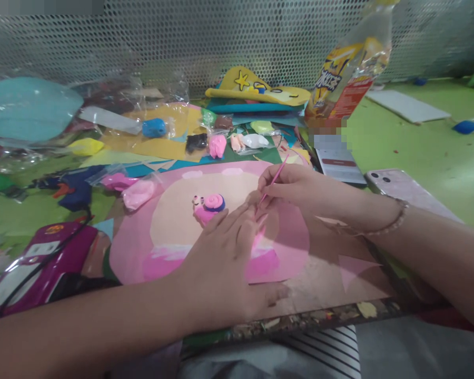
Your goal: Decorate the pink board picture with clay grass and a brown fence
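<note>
My left hand (225,258) lies flat with fingers stretched out over a rounded pink paper cutout (130,247) with a cream centre. In my right hand (290,184) is a thin pink modelling stick (278,172), pinched and slanting down to the paper beside my left fingers. The stick's lower tip is blurred near a pink streak on the sheet. A clay snail (205,210), with a pink body and a pink and dark blue spiral shell, rests on the cream area just beyond my left fingers. Bright pink clay (264,260) is spread along the cutout's lower part.
Bagged clay lumps, including a pink one (217,146), lie behind the cutout. A drink bottle (351,68) leans at the back right near a yellow decorated cutout (260,89). A phone (411,192) lies right; a glue gun (77,192) and magenta case (43,263) lie left.
</note>
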### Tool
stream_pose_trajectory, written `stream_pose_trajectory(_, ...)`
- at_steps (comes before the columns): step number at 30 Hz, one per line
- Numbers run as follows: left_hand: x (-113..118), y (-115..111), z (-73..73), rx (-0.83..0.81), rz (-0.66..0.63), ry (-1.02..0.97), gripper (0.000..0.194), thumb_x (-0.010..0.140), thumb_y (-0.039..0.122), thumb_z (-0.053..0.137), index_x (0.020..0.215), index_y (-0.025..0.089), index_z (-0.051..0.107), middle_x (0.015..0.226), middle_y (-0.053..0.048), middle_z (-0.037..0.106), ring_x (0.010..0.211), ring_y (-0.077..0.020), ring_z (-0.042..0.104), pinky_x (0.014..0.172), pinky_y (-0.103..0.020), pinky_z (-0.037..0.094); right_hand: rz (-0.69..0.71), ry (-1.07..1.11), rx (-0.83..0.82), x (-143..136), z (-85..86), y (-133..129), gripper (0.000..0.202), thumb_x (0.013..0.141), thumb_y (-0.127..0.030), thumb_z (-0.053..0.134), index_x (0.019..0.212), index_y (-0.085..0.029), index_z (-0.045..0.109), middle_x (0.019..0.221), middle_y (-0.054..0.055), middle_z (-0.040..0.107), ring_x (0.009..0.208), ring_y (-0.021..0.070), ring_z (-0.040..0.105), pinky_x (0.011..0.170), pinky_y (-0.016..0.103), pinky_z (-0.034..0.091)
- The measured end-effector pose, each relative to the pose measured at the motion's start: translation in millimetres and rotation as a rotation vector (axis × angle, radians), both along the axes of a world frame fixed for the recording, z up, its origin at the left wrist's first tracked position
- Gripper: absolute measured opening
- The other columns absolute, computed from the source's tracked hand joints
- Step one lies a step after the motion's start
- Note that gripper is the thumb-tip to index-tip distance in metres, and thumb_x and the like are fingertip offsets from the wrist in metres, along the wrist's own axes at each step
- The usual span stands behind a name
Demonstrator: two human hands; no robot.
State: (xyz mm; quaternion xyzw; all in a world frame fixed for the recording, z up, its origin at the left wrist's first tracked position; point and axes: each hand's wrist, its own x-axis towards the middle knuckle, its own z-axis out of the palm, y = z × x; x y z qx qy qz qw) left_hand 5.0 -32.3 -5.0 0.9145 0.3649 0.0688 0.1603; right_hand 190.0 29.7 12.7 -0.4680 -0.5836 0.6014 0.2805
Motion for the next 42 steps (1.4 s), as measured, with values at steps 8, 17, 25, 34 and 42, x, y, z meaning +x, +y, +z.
stream_pose_trajectory(8, -2, -2, -4.8, 0.123, -0.021, -0.054, 0.081, 0.076, 0.06, 0.054, 0.133, 0.01, 0.026, 0.146, -0.024, 0.025, 0.136, -0.0342, 0.023, 0.107, -0.055, 0.026, -0.16, -0.007, 0.057, 4, 3.5, 1, 0.024, 0.075, 0.002, 0.05, 0.065, -0.019, 0.056, 0.056, -0.001, 0.06, 0.055, 0.0089, 0.061, 0.056, 0.019, 0.052)
stream_pose_trajectory(17, -3, -5, -4.3, 0.239, -0.075, -0.033, 0.066, 0.082, 0.049, 0.049, 0.13, 0.006, 0.035, 0.139, -0.021, 0.039, 0.133, -0.0323, 0.028, 0.107, -0.053, 0.027, -0.132, -0.147, 0.218, 6, 0.7, 0, 0.018, 0.08, -0.004, 0.054, 0.073, -0.02, 0.059, 0.064, 0.0, 0.064, 0.061, 0.0112, 0.065, 0.059, 0.021, 0.056)
stream_pose_trajectory(25, 1, 0, 1.0, 0.108, -0.02, 0.037, 0.08, 0.076, 0.062, 0.051, 0.132, 0.007, 0.037, 0.143, -0.019, 0.036, 0.133, -0.0317, 0.029, 0.105, -0.053, 0.03, -0.127, -0.218, 0.256, 4, 5.6, -2, 0.016, 0.08, -0.006, 0.055, 0.074, -0.021, 0.057, 0.068, 0.003, 0.066, 0.068, 0.015, 0.066, 0.062, 0.026, 0.054)
stream_pose_trajectory(34, -2, 2, -2.5, 0.261, -0.089, -0.04, 0.082, 0.076, 0.062, 0.052, 0.131, 0.004, 0.036, 0.14, -0.023, 0.035, 0.131, -0.0335, 0.03, 0.105, -0.051, 0.028, -0.098, -0.29, 0.364, 10, 7.1, -3, 0.018, 0.074, -0.003, 0.05, 0.071, -0.019, 0.057, 0.061, 0.0, 0.061, 0.057, 0.0125, 0.062, 0.055, 0.023, 0.05)
stream_pose_trajectory(42, -2, -1, -4.0, 0.258, -0.026, 0.109, 0.077, 0.081, 0.06, 0.045, 0.135, 0.007, 0.037, 0.142, -0.019, 0.037, 0.132, -0.0345, 0.029, 0.107, -0.053, 0.022, -0.004, -0.232, 0.222, 11, 7.5, -1, 0.02, 0.068, 0.0, 0.044, 0.065, -0.017, 0.056, 0.056, -0.001, 0.06, 0.048, 0.0088, 0.057, 0.049, 0.018, 0.046)
